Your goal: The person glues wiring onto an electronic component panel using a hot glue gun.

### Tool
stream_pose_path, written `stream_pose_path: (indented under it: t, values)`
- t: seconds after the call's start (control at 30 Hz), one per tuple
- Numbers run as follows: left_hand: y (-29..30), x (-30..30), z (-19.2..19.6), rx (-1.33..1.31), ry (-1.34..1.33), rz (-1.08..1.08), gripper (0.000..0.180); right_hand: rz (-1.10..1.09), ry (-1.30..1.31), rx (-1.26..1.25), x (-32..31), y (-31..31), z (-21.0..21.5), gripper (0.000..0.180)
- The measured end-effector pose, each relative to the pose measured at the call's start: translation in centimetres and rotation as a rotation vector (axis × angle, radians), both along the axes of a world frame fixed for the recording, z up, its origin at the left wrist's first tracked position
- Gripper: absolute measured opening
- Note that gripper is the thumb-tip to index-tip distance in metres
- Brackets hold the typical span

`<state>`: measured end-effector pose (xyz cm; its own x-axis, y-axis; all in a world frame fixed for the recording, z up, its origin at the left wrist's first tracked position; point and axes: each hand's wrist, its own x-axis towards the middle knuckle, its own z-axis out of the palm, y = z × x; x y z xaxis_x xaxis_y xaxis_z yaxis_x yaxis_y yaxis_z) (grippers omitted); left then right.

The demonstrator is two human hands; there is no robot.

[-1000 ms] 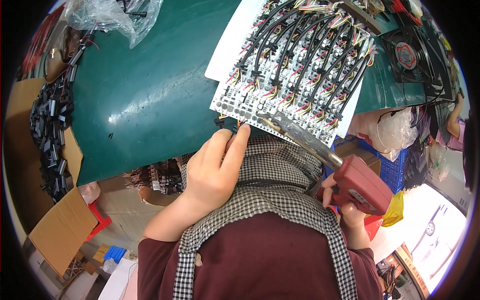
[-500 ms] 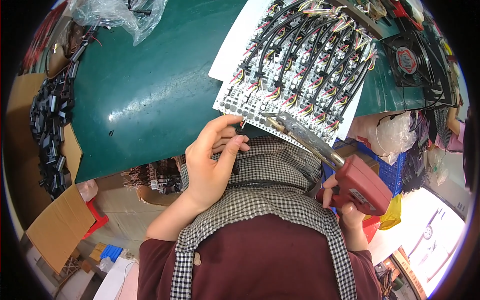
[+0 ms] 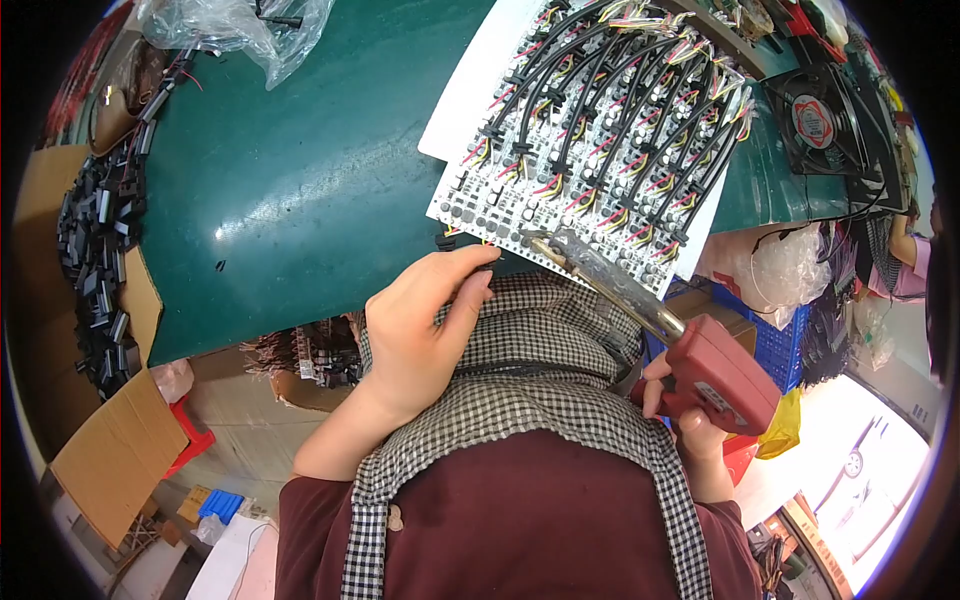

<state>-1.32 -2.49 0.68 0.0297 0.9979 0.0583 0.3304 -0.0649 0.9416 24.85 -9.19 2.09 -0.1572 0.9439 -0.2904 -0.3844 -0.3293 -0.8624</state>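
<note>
My right hand (image 3: pixel 690 410) is wrapped round the grip of a red soldering gun (image 3: pixel 728 375). Its long metal barrel points up and left, and the tip (image 3: pixel 540 241) is over the near edge of a white circuit board panel (image 3: pixel 500 205). At that same edge my left hand (image 3: pixel 420 310) is closed in a pinch on a thin cable, mostly hidden by the fingers; small coloured wire ends show at the fingertips. Just left of them, a short black cable end (image 3: pixel 446 241) with yellow wire sits by the panel's corner. Rows of black cables (image 3: pixel 575 120) with red, yellow and white wires cover the panel.
The panel lies on white sheeting on a green table (image 3: pixel 300 190). A clear plastic bag (image 3: pixel 250 30) is at the far left, and a cardboard box (image 3: pixel 145 300) with black parts stands left. To the right are a black fan (image 3: pixel 815 120) and a blue crate (image 3: pixel 785 345).
My left hand has turned, its fingers moving slightly right and closing nearer the panel edge. The black cable end by the corner has come into view. The soldering gun has barely moved.
</note>
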Motion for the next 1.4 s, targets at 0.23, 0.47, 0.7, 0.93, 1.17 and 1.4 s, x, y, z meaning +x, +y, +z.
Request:
stream_pose_path:
  t: [0.23, 0.47, 0.7, 0.93, 1.17, 1.4]
  values:
    - [1.2, -1.3, 1.2, 0.377, 0.542, -0.182, 0.023, 0.068, -0.032, 0.052, 0.4, 0.2, 0.0, 0.089]
    - [0.6, -1.0, 0.5, 0.496, 0.646, -0.203, 0.036, 0.105, -0.321, 0.246, 0.5, 0.2, -0.2, 0.078]
    - [0.7, -0.9, 1.0, 0.51, 0.711, -0.231, 0.036, 0.124, -0.489, 0.316, 0.1, 0.7, -0.2, 0.074]
    - [0.8, -0.9, 1.2, 0.496, 0.715, -0.253, 0.036, 0.277, -0.479, 0.195, 1.8, -0.2, -1.2, 0.1]
    - [0.9, -0.9, 1.1, 0.504, 0.712, -0.26, 0.036, 0.124, -0.356, 0.184, 0.5, 0.1, 0.0, 0.087]
    - [0.8, -1.0, 1.4, 0.484, 0.719, -0.268, 0.036, 0.01, -0.067, 0.084, -0.2, 0.5, 0.3, 0.087]
